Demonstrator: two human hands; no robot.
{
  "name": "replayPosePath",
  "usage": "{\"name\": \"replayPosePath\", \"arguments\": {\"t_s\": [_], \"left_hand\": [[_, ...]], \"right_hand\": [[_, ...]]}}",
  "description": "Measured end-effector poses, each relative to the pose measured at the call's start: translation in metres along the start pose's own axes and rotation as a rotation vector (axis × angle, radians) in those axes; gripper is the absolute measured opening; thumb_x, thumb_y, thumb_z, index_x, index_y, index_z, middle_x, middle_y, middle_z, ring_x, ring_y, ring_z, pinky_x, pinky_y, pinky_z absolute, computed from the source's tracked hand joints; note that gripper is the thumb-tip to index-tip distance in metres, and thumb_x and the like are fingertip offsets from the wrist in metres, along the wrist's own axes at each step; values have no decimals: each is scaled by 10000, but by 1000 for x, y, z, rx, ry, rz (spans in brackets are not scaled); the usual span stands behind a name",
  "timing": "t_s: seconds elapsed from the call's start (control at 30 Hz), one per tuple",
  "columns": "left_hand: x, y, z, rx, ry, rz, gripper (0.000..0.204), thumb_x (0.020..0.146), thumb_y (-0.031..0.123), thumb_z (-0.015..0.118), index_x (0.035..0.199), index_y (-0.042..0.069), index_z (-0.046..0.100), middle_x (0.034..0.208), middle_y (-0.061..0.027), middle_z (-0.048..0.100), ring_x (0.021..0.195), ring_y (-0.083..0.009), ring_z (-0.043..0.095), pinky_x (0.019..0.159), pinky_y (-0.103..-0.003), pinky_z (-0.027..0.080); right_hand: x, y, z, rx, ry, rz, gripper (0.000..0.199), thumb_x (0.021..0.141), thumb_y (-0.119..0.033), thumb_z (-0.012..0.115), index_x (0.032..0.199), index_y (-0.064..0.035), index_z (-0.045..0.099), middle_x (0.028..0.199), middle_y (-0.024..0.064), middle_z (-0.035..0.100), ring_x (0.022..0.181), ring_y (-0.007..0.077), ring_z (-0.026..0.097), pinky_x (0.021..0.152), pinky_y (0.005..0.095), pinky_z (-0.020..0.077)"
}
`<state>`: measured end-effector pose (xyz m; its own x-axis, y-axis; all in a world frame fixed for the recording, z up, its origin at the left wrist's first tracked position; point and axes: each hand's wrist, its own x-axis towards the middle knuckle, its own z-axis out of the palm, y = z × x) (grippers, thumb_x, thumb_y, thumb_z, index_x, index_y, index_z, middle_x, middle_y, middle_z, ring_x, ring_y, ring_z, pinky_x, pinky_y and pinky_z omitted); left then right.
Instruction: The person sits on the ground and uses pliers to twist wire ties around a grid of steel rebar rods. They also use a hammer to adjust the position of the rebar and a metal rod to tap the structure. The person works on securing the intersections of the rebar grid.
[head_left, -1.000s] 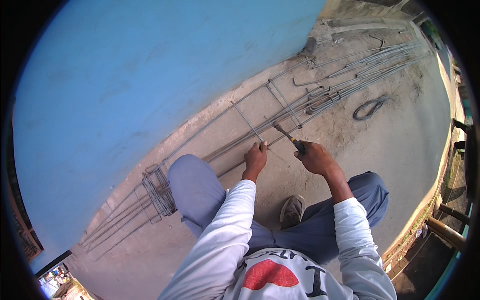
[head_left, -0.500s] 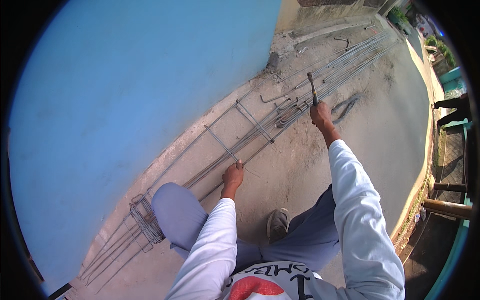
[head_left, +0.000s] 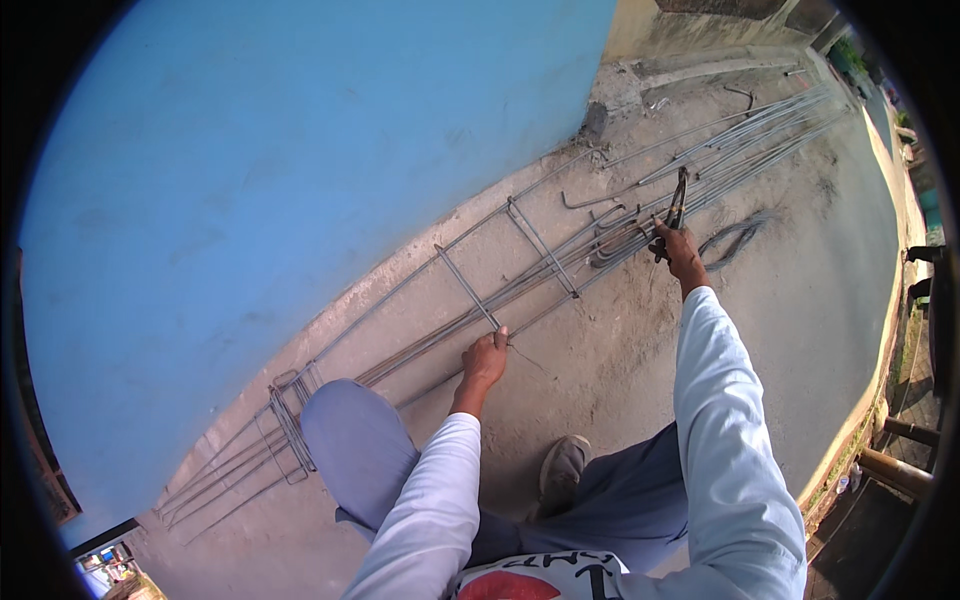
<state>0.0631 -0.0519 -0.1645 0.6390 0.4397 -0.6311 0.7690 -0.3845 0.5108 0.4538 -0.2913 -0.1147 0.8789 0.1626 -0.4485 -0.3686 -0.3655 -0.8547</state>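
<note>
Head view: the blue wall stands behind your steel-rod frame, which lies on the ground, presumably for full support. Your left hand is closed on a crossbar's near end, likely steadying that corner; your right hand wraps the pliers' handles, head pointing away. Whether your left fingers also pinch the thin wire is unclear.

Large blue painted wall, flat, upper left, faintly smudged. Dusty grey-brown ground, running along the wall's foot. Two brown cylindrical poles, near the right edge.
</note>
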Motion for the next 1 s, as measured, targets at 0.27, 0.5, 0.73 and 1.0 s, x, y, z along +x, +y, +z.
{"name": "replayPosePath", "arguments": {"t_s": [0.27,0.5,0.73,1.0], "left_hand": [[-3,1,-7,-53,5,17,679,1061,573,300,1115,43,722,1127,-246,697,1111,-435,636,964,-512,474],[-4,5,-11,-66,-32,55,707,1057,593,300,1136,21,709,1151,-246,689,1124,-438,628,961,-511,472],[-5,2,-11,-64,-39,16,725,1052,611,290,1220,24,682,1216,-242,666,1160,-434,609,988,-507,473],[-2,2,-14,-2,-91,6,746,1049,621,270,1213,22,684,1196,-250,670,1152,-428,622,989,-510,474]], "right_hand": [[10,-5,24,12,102,32,315,922,-220,758,911,40,580,796,90,572,605,217,613,509,342,561],[33,1,21,-32,149,182,292,920,-201,761,923,37,592,800,97,581,568,235,589,480,380,518],[35,2,27,-11,117,209,275,928,-203,751,930,33,609,812,94,591,591,229,590,506,369,545],[29,-3,25,-11,124,183,245,907,-150,759,958,45,620,817,104,606,609,223,604,472,364,533]]}}
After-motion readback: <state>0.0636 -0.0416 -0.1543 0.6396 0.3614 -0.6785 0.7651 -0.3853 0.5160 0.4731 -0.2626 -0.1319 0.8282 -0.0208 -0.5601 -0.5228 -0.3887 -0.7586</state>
